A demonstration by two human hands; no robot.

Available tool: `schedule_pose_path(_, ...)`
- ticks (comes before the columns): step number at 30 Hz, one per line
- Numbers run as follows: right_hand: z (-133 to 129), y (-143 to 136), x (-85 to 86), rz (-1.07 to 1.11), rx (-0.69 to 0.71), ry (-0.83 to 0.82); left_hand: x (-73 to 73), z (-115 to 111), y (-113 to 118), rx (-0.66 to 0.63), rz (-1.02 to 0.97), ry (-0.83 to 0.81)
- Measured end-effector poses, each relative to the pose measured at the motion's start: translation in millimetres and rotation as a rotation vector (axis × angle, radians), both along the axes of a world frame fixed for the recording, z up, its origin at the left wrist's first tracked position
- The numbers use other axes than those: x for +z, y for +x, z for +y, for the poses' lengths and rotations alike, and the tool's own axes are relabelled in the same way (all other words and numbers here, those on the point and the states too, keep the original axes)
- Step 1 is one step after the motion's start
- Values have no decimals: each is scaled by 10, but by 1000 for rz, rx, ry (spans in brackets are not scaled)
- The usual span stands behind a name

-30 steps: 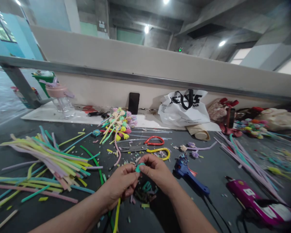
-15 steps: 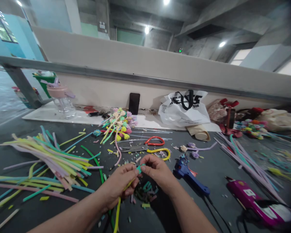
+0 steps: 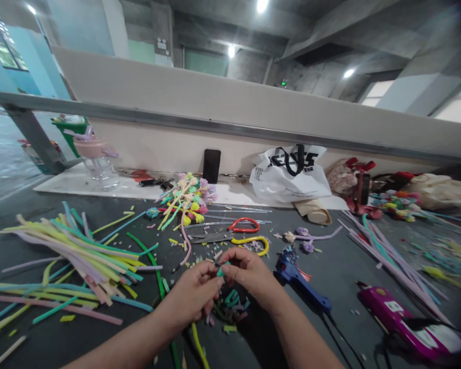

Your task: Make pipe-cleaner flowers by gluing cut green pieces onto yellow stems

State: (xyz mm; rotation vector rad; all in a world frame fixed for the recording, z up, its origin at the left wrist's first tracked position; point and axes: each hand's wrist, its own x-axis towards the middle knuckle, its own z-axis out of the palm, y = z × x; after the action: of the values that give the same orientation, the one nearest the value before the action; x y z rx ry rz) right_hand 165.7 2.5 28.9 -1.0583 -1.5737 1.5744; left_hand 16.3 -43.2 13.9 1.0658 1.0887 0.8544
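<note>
My left hand and my right hand meet at the middle front of the dark table, fingertips pinched together. Between them is a small teal piece of pipe cleaner, mostly covered by the fingers. A yellow pipe cleaner hangs below my left hand; its upper part is hidden in the closed fingers. Beneath the hands lies a little heap of teal and dark pipe cleaner scraps. Just beyond the fingers rest scissors with one red and one yellow handle loop.
Loose pipe cleaners spread over the left side. Behind are finished pipe cleaner flowers, a phone and a white bag. A blue glue gun and a magenta tool with cords lie to the right.
The yellow pipe cleaner's hanging end has swung to the right. My left fingers have shifted around the teal piece, and both hands stay together.
</note>
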Motion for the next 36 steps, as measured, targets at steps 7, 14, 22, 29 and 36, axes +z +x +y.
schedule_pose_path(7, -12, 4, 22, 37, 13, -9, 45, -22, -29, -45, -205, -128)
schedule_pose_path(14, -27, -24, 21, 39, 30, -53, -46, -28, -52, -59, -209, -102)
schedule_pose_path(22, 2, 0, -39, -27, 11, -26, -71, 9, -56, -83, -158, -94)
schedule_pose_path(29, 42, 24, -41, -53, -25, 101, -107, 18, -61, -47, -160, -66)
schedule_pose_path(36, -199, 112, 714, -367, -486, 612, -88, 28, -86, -43, -266, -121)
